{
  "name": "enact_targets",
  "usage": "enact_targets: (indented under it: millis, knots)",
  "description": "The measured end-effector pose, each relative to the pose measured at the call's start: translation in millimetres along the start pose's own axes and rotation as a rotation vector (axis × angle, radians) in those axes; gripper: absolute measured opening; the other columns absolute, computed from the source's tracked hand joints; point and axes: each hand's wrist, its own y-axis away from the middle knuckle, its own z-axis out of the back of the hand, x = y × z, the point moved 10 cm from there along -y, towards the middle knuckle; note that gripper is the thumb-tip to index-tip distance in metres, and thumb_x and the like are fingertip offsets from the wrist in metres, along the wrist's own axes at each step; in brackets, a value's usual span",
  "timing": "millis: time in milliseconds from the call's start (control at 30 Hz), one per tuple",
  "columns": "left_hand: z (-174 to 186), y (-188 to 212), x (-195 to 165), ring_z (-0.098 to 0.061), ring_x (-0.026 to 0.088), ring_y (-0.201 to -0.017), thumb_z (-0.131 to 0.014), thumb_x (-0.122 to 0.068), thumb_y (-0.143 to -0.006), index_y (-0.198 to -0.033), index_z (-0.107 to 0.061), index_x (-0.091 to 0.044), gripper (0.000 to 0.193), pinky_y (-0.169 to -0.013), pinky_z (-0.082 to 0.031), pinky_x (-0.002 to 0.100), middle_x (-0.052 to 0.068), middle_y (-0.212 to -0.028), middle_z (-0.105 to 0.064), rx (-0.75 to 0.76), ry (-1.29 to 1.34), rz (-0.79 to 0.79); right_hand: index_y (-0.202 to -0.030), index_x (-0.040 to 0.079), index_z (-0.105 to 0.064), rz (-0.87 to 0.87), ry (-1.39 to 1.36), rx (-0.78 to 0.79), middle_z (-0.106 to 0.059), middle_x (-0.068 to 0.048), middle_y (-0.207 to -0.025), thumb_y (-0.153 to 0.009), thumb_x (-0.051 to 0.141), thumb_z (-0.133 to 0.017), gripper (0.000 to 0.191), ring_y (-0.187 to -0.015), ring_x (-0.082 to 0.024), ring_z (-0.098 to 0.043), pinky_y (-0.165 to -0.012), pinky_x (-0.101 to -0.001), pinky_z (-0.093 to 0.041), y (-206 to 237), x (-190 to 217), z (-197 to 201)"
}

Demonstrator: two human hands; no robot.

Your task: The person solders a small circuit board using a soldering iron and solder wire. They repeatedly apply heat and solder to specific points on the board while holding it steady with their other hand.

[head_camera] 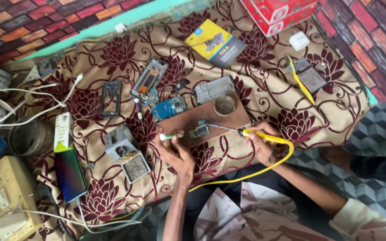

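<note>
1. A small green circuit board [199,130] lies on a brown wooden board [204,117] just below the middle of the frame.
2. The right hand [261,143] has its fingers wrapped around the yellow handle of a soldering iron [246,132]; the thin metal tip reaches left to the circuit board.
3. The left hand [175,151] pinches a green-and-white tool [169,136] between its fingertips, the tool's end just beside the circuit board's left edge.
4. A yellow cord [251,172] loops from the iron's handle down toward the lower middle.
5. On the same wooden board, up and right of the circuit board, sits a small round tin [224,105].
6. A blue circuit board [169,108] and an opened phone frame [149,79] lie to the upper left on the floral cloth [264,80].
7. A metal iron stand [126,154] sits to the left, with a dark phone [70,174] further left.
8. A yellow booklet [214,42] lies near the top centre, and yellow tweezers [301,84] toward the upper right.
</note>
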Motion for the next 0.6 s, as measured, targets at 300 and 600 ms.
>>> enact_targets:
  millis: [300,600]
  knots:
    - [74.9,22.8,-21.9,-0.067,0.022,-0.093,-0.046,-0.007,-0.113,-0.145,-0.034,0.003,0.036,-0.086,-0.052,0.033,0.018,-0.101,-0.070,0.018,0.001,-0.041,-0.104,-0.007,-0.059,-0.019,0.087,-0.017,-0.067,-0.015,-0.079,-0.099,0.001,-0.053,0.012,-0.062,-0.012,-0.058,-0.055,-0.0238,-0.047,58.8,28.3,-53.5]
    - [150.4,32.0,-66.5,-0.075,0.022,-0.080,-0.049,0.008,-0.102,-0.142,-0.042,-0.002,0.042,-0.067,-0.058,0.031,0.015,-0.097,-0.076,0.041,-0.222,-0.329,-0.089,-0.004,-0.062,0.371,0.497,0.019,-0.063,-0.009,-0.072,-0.097,0.003,-0.057,0.012,-0.057,-0.011,-0.061,-0.060,-0.0271,-0.050,106.5,87.4,-131.5]
